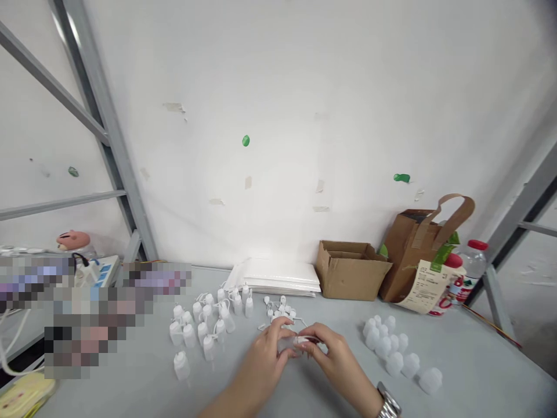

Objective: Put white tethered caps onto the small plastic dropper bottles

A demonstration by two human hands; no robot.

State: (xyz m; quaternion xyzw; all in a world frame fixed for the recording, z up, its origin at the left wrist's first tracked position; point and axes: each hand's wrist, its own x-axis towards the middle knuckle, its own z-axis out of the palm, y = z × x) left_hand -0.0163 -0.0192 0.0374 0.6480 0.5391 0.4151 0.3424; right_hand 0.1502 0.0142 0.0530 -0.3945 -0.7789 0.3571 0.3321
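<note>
My left hand (268, 351) is closed around a small translucent white bottle (285, 343), held on its side just over the table. At the bottle's right end, my right hand (331, 352) pinches a small white cap, largely hidden by the fingers; a thin strap shows along them. Behind my hands lies a loose pile of white caps with straps (282, 306). Several capped white bottles (202, 332) stand in a group to the left, one of them (181, 366) nearer the front. Several frosted white rounded pieces (394, 343) are spread on the right.
Flat white packs (278, 274) are stacked against the wall, beside an open cardboard box (353, 277). A brown paper bag (407, 249) with a receipt and a red-lidded bottle (472, 267) stand at the back right. On the left are a power strip (104, 273) and a yellow case (26, 393).
</note>
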